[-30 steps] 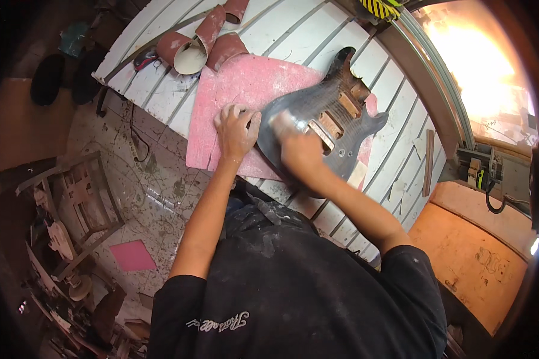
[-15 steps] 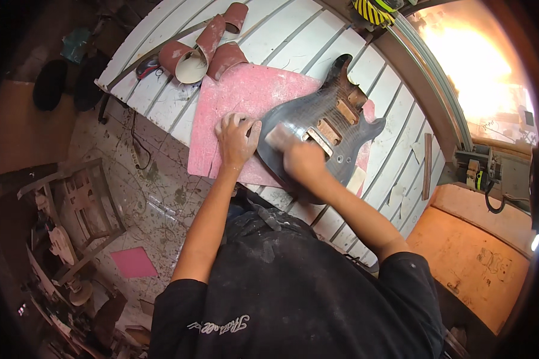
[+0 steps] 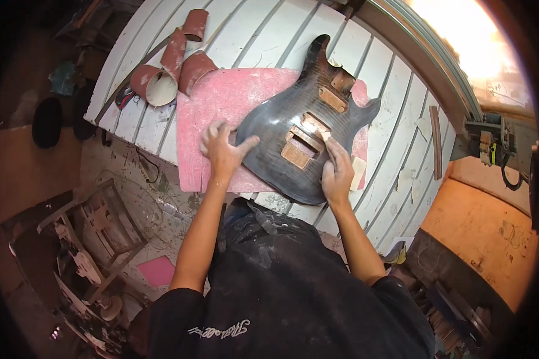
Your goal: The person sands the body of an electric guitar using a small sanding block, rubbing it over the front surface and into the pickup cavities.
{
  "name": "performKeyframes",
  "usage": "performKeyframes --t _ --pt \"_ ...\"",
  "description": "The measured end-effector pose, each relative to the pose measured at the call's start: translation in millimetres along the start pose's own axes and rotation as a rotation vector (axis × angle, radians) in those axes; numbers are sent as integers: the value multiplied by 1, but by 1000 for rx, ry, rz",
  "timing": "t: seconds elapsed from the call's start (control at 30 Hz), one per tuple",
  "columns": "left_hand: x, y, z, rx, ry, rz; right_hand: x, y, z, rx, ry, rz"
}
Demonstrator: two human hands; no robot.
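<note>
Rack (image 3: 111, 221) at 8 o'clock in view w/ pale wood pcs (image 3: 87, 266) in it. Reddish-brown rolls (image 3: 173, 54) at 11: hollow, one pale inside, nr pink pad (image 3: 221, 96). Guitar body (image 3: 281, 119) at 1, lying flat, mostly on pad, atop white slatted table (image 3: 269, 36). Dark grey-blk, faint lines across; pockets (image 3: 296, 157) show bare tan wood. L hand (image 3: 224, 149) at 10: loose, fingers spread over pad, thumb over body edge. R hand (image 3: 338, 173) at 3: at body edge, fingers bent, pale bit (image 3: 324, 136) at tips, can't tell if gripped.
</note>
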State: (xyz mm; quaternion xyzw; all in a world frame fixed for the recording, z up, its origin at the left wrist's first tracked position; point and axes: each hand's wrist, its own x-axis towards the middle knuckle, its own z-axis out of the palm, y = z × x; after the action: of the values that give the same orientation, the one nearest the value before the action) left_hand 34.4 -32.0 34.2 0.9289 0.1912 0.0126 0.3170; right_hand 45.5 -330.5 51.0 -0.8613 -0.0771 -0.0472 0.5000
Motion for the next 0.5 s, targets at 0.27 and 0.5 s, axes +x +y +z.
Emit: performKeyframes --t 0.27,0.5 --pt "24 7 8 -16 62 -89 -2 -9 12 -245 61 -96" --pt "-21 -11 9 -99 0 211 -2 -8 12 -274 41 -86"
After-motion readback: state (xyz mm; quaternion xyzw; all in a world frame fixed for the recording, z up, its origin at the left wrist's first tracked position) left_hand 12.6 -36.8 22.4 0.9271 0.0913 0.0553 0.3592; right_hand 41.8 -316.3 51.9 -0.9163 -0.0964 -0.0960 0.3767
